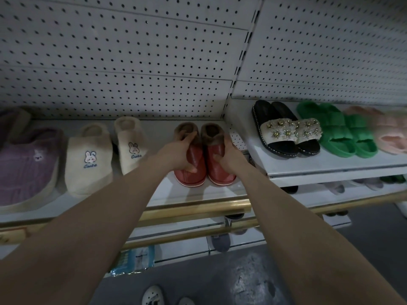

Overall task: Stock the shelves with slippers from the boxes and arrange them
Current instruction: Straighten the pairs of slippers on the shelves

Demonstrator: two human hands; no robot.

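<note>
Red slippers (204,159) are the pair in play, so let's work inward. Nearest us, the lower shelves are dim: a blue packet (134,258) and a few dark shoes, hard to tell apart. Up over the gold front edge (198,208), both arms reach onto the shelf (198,194). The left hand (179,151) is curled over the left slipper and the right hand (229,154) grips the right one, both holding firm. The pair sits side by side near the shelf's right end, toes toward the front edge, soles apparently down on the surface. To the left, cream bunny slippers (88,159) and a purple pair (26,164) are already out, though the two cream ones are staggered and may want squaring. On the neighbouring shelf to the right stand beaded black sandals (286,133), green slippers (343,133) and a blurred pink pair (389,133). Behind it all, the pegboard (132,62). My read: stocking is well underway and this pair is getting its final nudge. No boxes in view, so what remains I cannot tell.
</note>
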